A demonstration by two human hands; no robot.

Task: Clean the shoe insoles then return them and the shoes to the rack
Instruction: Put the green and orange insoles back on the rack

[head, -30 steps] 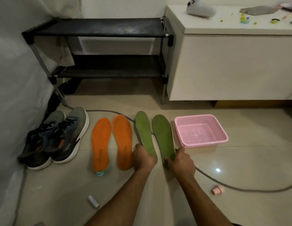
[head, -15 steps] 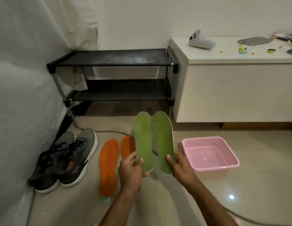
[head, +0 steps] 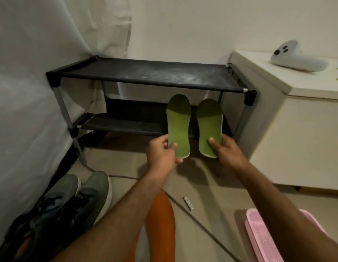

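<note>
Before the open front of the black rack (head: pixel 145 74), the person holds two green insoles, one in each hand, toes pointing toward the lower shelf (head: pixel 122 123). The left hand (head: pixel 161 155) pinches the left green insole (head: pixel 178 127) at its heel, thumb on top and the fingers curled underneath; the right hand (head: pixel 224 148) grips the right green insole (head: pixel 209 127) the same way, thumb pressed on the upper face. Holding them by the heels keeps the long fronts free, which looks meant for sliding them flat onto the shelf toe first, and keeping them side by side but apart should let both land as a pair without overlapping. Their toes already reach in under the top shelf, though I cannot tell whether they touch the lower one. On the floor near the person lies an orange insole (head: pixel 160 224), partly hidden by the left forearm, and the grey-and-blue shoes (head: pixel 70 205) sit at the left beside the white cloth, not yet returned. A pink basket (head: pixel 262 239) stands at the lower right, and a white controller (head: pixel 296 57) rests on the counter (head: pixel 306 129) next to the rack.
</note>
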